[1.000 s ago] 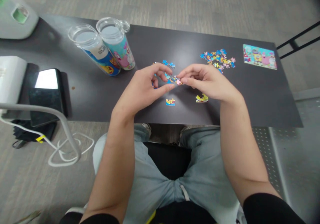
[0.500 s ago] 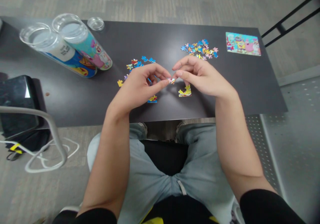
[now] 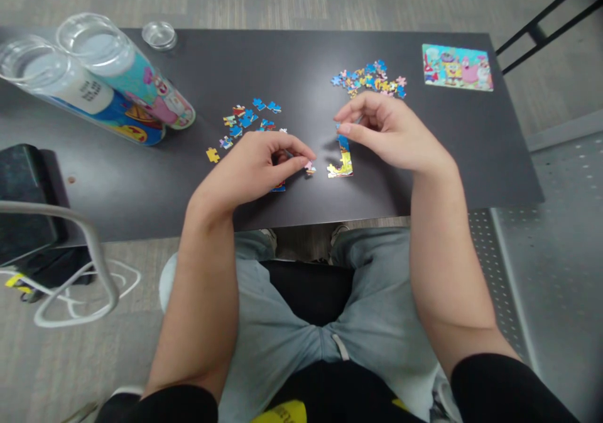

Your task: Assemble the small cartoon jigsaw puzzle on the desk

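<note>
Between the thumb and forefinger of my left hand (image 3: 257,162) is a small pink and white puzzle piece (image 3: 309,168), held low over the dark table. My right hand (image 3: 389,127) hovers at the upper end of a joined strip of puzzle pieces (image 3: 346,159), blue above and yellow below. Its thumb and forefinger are a little apart, with no piece visible between them; whether the thumb touches the strip I cannot tell. Loose puzzle pieces (image 3: 247,118) lie beyond my left hand, which partly covers another blue and red piece (image 3: 279,186).
Past my right hand lies a second pile of puzzle pieces (image 3: 372,78). A colourful picture card (image 3: 456,68) is at the far right of the table (image 3: 447,153). Two clear-topped printed canisters (image 3: 136,80) lie left, near a clear lid (image 3: 159,35) and a black device (image 3: 28,203).
My hands have moved apart: the right has left the pink piece and shifted to the strip's upper end, while the left keeps the piece, slightly lower and left. The camera view has shifted slightly.
</note>
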`<state>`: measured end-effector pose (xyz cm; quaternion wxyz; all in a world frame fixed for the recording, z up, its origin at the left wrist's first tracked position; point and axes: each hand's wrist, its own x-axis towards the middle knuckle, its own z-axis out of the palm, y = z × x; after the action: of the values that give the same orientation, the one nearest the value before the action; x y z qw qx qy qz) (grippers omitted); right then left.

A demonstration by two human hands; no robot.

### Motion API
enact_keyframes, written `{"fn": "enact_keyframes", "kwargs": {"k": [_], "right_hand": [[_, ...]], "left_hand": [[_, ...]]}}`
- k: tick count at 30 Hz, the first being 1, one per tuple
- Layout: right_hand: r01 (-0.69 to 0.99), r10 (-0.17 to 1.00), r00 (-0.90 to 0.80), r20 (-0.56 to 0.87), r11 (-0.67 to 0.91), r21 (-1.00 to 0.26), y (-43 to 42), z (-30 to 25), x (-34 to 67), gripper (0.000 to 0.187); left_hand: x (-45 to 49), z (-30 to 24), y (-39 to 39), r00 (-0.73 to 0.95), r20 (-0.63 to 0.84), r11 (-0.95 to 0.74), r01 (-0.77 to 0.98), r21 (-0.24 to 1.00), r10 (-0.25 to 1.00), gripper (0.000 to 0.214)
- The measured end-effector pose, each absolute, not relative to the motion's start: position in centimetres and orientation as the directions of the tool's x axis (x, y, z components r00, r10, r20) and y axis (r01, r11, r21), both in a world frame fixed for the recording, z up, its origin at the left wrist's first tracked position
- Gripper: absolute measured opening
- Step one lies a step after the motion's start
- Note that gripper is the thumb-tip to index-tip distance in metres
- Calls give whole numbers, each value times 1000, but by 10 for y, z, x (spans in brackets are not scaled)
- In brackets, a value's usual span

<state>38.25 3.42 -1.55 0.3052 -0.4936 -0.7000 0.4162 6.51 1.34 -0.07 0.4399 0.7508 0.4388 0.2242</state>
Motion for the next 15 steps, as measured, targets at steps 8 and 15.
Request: {"fn": "enact_keyframes", "kwargs": {"k": [8,15], "right_hand": [[418,926,-375,41,208,-884,35,-16,379,46],[411,899,-438,4,204,-889,32,-7,368,40]], "left_hand": [[62,-2,14,503,-55,-224,477,850,863,18],[59,-3,11,496,-18,-244,457,856,868,15]]}}
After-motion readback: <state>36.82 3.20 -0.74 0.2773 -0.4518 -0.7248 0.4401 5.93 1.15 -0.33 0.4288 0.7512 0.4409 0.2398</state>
